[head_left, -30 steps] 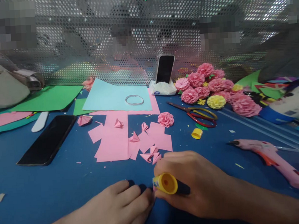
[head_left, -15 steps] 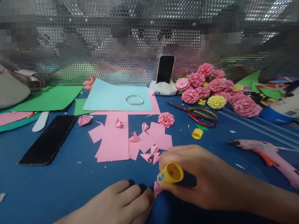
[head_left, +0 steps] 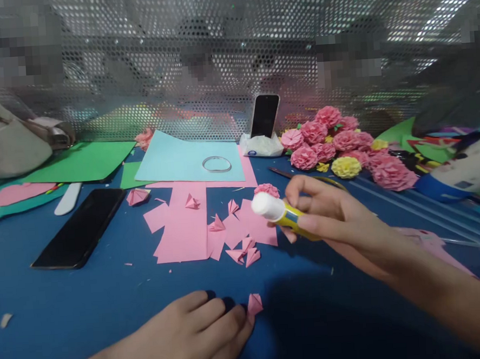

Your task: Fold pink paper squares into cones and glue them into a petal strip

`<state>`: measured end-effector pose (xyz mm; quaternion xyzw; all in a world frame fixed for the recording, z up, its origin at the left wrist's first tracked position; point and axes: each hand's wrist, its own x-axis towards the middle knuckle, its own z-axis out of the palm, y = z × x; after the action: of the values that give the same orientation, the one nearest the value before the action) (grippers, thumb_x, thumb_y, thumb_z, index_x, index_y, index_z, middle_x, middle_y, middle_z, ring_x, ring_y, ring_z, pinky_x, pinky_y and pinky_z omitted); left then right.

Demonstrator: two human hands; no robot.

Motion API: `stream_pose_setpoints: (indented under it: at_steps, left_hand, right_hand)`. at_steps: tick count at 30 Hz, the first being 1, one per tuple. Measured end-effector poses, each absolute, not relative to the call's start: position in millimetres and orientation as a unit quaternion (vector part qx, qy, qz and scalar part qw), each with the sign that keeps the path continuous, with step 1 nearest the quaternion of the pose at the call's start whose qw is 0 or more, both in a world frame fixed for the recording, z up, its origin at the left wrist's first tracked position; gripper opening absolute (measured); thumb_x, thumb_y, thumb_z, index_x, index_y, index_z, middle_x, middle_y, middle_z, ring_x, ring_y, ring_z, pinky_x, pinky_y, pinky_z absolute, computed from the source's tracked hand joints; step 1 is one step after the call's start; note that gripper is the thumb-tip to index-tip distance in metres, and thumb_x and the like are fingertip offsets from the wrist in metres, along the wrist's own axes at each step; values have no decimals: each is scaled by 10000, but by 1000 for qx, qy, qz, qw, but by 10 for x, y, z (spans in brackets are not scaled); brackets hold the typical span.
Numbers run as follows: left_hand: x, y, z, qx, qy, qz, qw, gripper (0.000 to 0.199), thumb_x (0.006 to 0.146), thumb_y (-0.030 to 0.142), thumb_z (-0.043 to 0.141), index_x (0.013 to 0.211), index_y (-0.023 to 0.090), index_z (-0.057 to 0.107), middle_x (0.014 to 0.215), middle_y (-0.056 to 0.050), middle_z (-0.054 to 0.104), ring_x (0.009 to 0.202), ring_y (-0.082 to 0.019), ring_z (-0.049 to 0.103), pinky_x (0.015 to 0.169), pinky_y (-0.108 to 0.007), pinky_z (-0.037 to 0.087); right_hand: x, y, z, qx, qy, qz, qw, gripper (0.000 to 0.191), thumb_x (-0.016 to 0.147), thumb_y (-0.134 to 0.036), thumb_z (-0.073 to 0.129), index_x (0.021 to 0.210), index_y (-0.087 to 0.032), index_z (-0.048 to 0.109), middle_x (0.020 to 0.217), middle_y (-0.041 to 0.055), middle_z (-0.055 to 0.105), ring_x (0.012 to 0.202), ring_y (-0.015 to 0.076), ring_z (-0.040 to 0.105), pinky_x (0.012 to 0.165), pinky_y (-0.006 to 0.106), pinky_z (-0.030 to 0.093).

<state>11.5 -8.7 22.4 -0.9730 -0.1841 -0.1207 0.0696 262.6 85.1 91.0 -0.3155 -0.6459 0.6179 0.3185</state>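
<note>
My right hand (head_left: pixel 335 217) is closed around a yellow glue stick (head_left: pixel 291 217), held above the table with its white glue end bare and pointing left. My left hand (head_left: pixel 188 331) rests low on the blue table (head_left: pixel 89 308), thumb and forefinger closed on the edge of a small folded pink paper piece (head_left: pixel 254 303). Beyond it several similar folded pieces (head_left: pixel 236 254) lie beside and on cut pink paper sheets (head_left: pixel 186 231). A pink paper flower (head_left: pixel 266 190) is partly hidden behind the glue stick and right hand.
A black phone (head_left: pixel 80 227) lies at left. Light blue paper (head_left: pixel 182 161) carries a ring-shaped band (head_left: pixel 217 164). Another phone (head_left: pixel 265 116) leans upright on a white packet (head_left: pixel 261 145). Paper flowers (head_left: pixel 345 140) are heaped at back right. Scissors and a pink glue gun (head_left: pixel 426 241) are partly covered by my right arm.
My right hand has lifted the glue stick up and away from the folded pink piece, tipping its white end to the left. My left hand stays on the piece.
</note>
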Motion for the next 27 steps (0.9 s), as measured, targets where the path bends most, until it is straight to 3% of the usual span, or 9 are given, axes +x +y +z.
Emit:
stream_pose_setpoints:
  at_steps: [4,8,11,15,24,27]
  left_hand:
    - [118,-61,227,-967,-191,-153,68,452,1058,92,196,1300,76,579,1111,-41,729,786,-175,664,676,-329,540]
    - [97,-58,224,-962,-182,-191,68,432,1071,106,222,1235,116,621,1074,-19,737,793,-161,668,687,-320,533]
    - [103,-67,191,-957,-178,-221,63,376,1060,86,296,1129,123,663,913,-5,734,698,-148,650,681,-313,527]
    - [111,-78,148,-955,-177,-231,57,300,1042,83,379,1055,126,676,772,2,689,621,-137,621,659,-297,522]
    - [85,-109,197,-956,-181,-222,57,265,1030,88,411,1085,129,667,733,-3,675,639,-143,633,695,-291,547]
    - [89,-101,190,-955,-186,-224,57,297,1035,78,377,1074,133,667,731,-2,679,641,-144,632,699,-291,552]
  right_hand:
    - [2616,952,833,-330,-636,621,318,211,910,-306,653,1088,-211,590,954,36,666,873,171,630,802,286,492]
    - [2676,1161,678,-364,-663,532,381,237,928,-395,618,1074,-209,593,1032,69,691,1044,231,617,950,365,451]
    - [2749,1337,545,-402,-651,492,416,280,887,-392,659,1077,-240,521,1109,74,705,1054,242,637,935,400,484]
    - [2791,1438,473,-413,-683,483,359,236,849,-316,663,1015,-195,546,1117,103,702,1038,236,660,973,435,480]
    - [2807,1419,520,-410,-724,440,337,183,787,-239,685,924,-169,586,999,80,684,849,191,643,771,338,515]
    - [2797,1414,502,-409,-723,440,342,178,788,-235,680,913,-172,570,970,63,676,853,181,639,766,315,504]
